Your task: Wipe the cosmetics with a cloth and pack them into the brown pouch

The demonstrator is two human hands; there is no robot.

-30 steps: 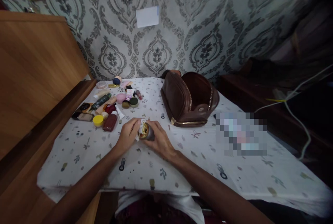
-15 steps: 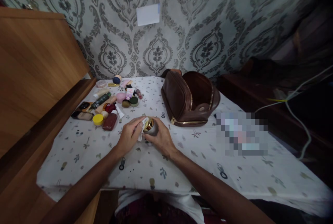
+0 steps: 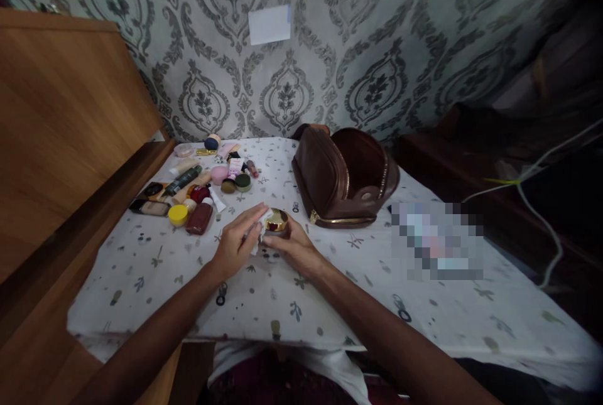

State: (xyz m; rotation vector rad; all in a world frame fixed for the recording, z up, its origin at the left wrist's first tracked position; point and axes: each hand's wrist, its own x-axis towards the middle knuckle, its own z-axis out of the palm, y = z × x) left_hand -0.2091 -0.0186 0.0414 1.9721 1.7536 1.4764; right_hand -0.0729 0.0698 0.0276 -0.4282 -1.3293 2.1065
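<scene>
My right hand (image 3: 298,245) is wrapped round a small jar with a shiny gold lid (image 3: 277,221), held above the table's front middle. A crumpled white wipe (image 3: 257,243) is pinched in my left hand (image 3: 239,238) and pressed against the jar's left side. The jar's lower part is mostly behind my right fingers. Left of my hands lie several cosmetics, the nearest being a dark red bottle (image 3: 199,219) and a jar with a yellow lid (image 3: 178,215).
A brown leather toiletry bag (image 3: 325,172) stands unzipped at the back right. A blurred-out flat object (image 3: 438,242) lies right of it. A wooden panel (image 3: 70,110) borders the table on the left, and a patterned wall closes the back. White cables (image 3: 541,223) hang at the right.
The jar has turned in my right hand, so its gold lid now faces up more. My left hand with the wipe has shifted slightly over its edge.
</scene>
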